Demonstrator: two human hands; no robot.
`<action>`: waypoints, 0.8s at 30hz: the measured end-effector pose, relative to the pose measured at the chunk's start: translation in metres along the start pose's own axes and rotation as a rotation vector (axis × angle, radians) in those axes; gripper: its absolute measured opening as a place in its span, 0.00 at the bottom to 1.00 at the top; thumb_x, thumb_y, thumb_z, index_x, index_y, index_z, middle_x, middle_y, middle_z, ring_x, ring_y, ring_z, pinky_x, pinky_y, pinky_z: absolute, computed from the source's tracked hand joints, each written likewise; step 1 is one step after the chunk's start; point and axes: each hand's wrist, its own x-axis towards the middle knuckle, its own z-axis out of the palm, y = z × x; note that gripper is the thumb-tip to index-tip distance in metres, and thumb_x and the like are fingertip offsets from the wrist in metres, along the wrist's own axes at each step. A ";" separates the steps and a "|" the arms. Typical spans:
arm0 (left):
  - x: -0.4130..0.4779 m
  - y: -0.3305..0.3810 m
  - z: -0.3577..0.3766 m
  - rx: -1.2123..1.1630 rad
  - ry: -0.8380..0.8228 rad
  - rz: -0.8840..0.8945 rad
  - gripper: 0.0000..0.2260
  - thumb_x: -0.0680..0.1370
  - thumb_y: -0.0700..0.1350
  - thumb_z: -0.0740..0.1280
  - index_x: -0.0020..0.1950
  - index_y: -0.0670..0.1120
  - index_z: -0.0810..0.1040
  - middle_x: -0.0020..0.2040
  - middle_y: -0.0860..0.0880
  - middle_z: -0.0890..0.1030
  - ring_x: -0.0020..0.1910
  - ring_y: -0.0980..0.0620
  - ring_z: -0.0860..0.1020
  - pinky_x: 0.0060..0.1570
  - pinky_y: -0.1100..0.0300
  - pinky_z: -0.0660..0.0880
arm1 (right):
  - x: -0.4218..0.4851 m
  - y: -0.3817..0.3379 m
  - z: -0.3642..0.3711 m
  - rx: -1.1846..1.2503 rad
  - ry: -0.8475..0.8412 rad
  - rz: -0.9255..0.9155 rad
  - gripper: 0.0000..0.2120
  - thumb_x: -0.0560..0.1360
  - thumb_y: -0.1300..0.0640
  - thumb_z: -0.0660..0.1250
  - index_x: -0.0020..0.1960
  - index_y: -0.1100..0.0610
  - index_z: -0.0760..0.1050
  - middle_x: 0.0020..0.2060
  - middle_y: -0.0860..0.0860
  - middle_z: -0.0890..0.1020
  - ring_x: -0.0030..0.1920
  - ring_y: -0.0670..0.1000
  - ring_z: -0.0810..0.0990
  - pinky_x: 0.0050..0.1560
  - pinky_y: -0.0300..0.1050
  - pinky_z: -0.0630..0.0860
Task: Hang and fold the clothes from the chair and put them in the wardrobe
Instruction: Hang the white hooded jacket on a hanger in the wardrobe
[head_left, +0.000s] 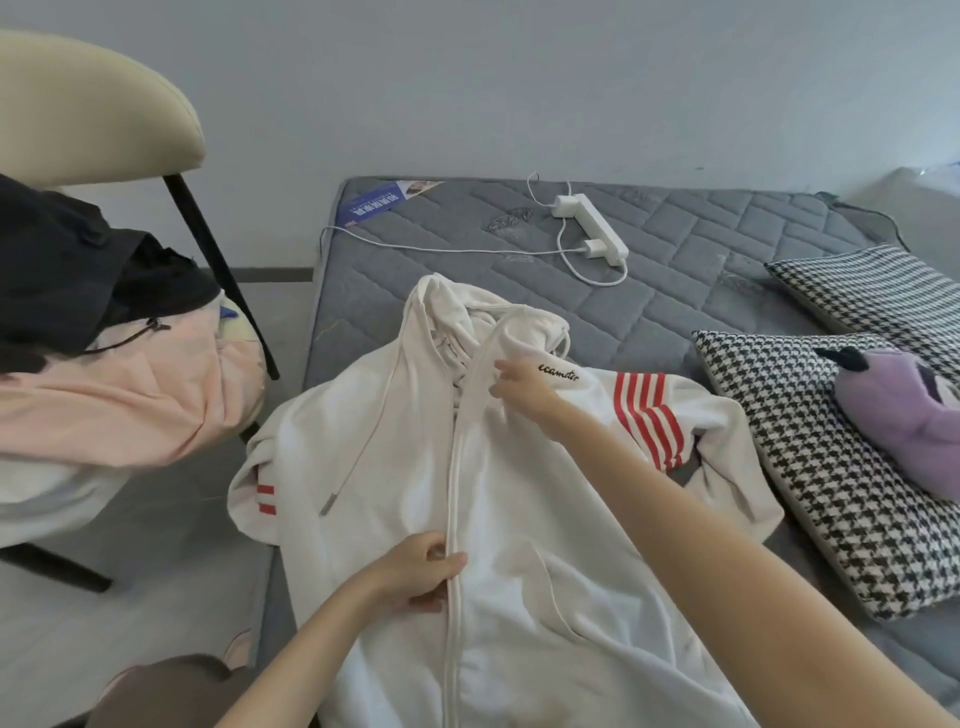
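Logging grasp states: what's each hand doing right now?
Left hand: grips the white zip-up hoodie at its zip.
Right hand: pinches the hoodie near its collar.

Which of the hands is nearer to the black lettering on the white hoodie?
The right hand. It grips the hoodie just left of the black lettering, almost touching it. The left hand pinches the zip edge much lower, towards the hem.

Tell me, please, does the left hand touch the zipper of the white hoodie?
Touching. The head view shows the left hand pinching the zipper of the white hoodie, with the thumb lying on the zipper strip.
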 end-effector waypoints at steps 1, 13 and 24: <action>0.000 -0.001 0.003 0.029 0.003 0.002 0.08 0.79 0.47 0.65 0.47 0.43 0.74 0.34 0.50 0.76 0.30 0.56 0.77 0.42 0.58 0.80 | -0.008 0.002 -0.002 0.014 0.029 -0.020 0.19 0.77 0.63 0.63 0.67 0.55 0.72 0.59 0.49 0.73 0.60 0.51 0.72 0.56 0.44 0.73; 0.002 -0.001 0.046 0.901 0.664 0.230 0.25 0.75 0.51 0.67 0.66 0.44 0.61 0.60 0.47 0.67 0.59 0.45 0.70 0.47 0.57 0.71 | -0.124 0.095 -0.067 -0.024 0.479 -0.032 0.11 0.77 0.64 0.61 0.56 0.54 0.76 0.49 0.47 0.79 0.48 0.48 0.77 0.45 0.36 0.72; 0.023 0.018 0.093 1.226 0.302 0.430 0.24 0.80 0.49 0.58 0.76 0.57 0.56 0.78 0.49 0.51 0.75 0.39 0.52 0.71 0.47 0.59 | -0.195 0.202 -0.107 0.078 0.805 0.655 0.19 0.77 0.63 0.62 0.66 0.61 0.65 0.68 0.62 0.67 0.69 0.62 0.61 0.66 0.55 0.63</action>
